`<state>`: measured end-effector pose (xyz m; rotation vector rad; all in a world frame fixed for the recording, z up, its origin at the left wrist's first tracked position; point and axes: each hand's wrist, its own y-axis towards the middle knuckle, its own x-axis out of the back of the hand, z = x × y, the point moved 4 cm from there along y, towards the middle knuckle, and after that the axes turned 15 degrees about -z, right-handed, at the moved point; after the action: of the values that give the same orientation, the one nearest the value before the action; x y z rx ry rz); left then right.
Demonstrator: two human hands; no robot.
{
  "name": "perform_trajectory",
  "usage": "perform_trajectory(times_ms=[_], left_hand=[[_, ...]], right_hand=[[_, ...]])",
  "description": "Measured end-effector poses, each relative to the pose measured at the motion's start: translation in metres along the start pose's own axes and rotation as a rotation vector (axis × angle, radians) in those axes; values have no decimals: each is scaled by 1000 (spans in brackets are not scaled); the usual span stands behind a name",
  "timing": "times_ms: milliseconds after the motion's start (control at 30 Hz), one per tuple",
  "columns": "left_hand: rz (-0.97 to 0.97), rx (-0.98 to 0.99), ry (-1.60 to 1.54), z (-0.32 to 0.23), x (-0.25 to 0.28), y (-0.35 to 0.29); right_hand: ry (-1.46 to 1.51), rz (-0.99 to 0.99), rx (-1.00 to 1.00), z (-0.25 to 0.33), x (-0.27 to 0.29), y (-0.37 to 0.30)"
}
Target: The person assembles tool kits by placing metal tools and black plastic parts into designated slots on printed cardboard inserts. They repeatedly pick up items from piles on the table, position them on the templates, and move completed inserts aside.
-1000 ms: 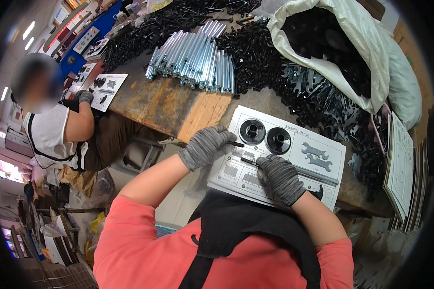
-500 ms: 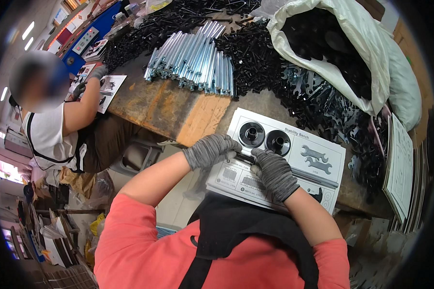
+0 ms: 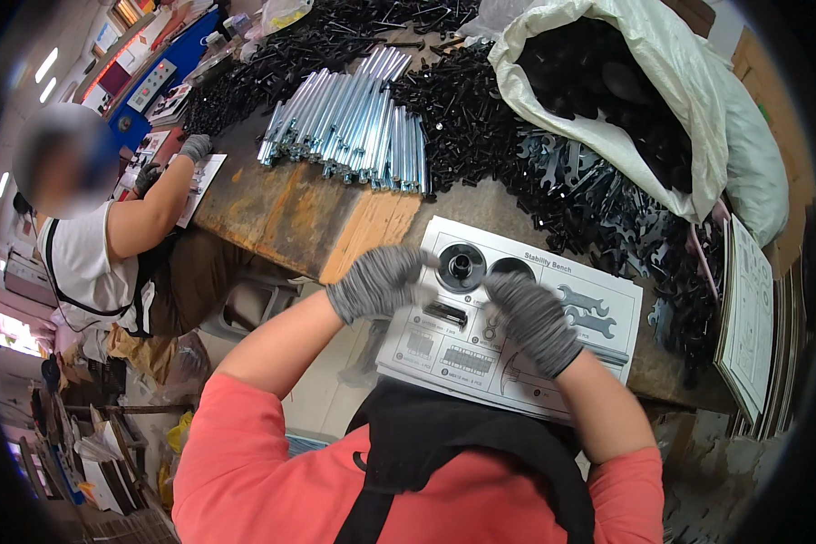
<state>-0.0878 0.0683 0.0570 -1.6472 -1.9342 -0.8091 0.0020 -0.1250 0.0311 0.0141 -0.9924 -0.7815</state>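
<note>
A: Progress?
B: Short black pieces lay toward the left edge of the printed card, black discs along its far edge. Lower-left outlines looked unfilled.
A: Fingers?
B: Left hand blurred, right hand overlapping one disc; couldn't tell either grip.
A: Change?
B: Earlier, both hands met over the pieces; now apart.

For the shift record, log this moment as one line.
Left hand: beside left disc; right hand: partly covering right disc; black hardware: on card

Worn workbench, heaped black bolts, silvery rods, grey wrenches, white sack, printed sheets
</note>
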Motion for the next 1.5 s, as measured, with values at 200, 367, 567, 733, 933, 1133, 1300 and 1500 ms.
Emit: perform_trajectory(times_ms=[200, 367, 567, 733, 933, 1133, 1300, 1500], left_hand=[[-305, 313, -154, 17, 15, 73], [-297, 30, 379, 55, -13, 137], [-208, -26, 741, 51, -53, 172], [-96, 31, 764, 51, -69, 189], [21, -131, 676, 63, -71, 186], [57, -75, 707, 67, -82, 196], [-156, -174, 554, 34, -35, 158], [24, -253, 52, -6, 13, 52]], right_hand=[[-509, 108, -222, -86, 29, 71], [-792, 304, -259, -100, 10, 88], [-680, 309, -36, -123, 0, 85], [-651, 309, 51, -125, 11, 73], [-729, 435, 147, -127, 1, 82], [-693, 364, 134, -143, 3, 81], [-232, 57, 108, -146, 23, 66], [357, 18, -160, -75, 39, 19]])
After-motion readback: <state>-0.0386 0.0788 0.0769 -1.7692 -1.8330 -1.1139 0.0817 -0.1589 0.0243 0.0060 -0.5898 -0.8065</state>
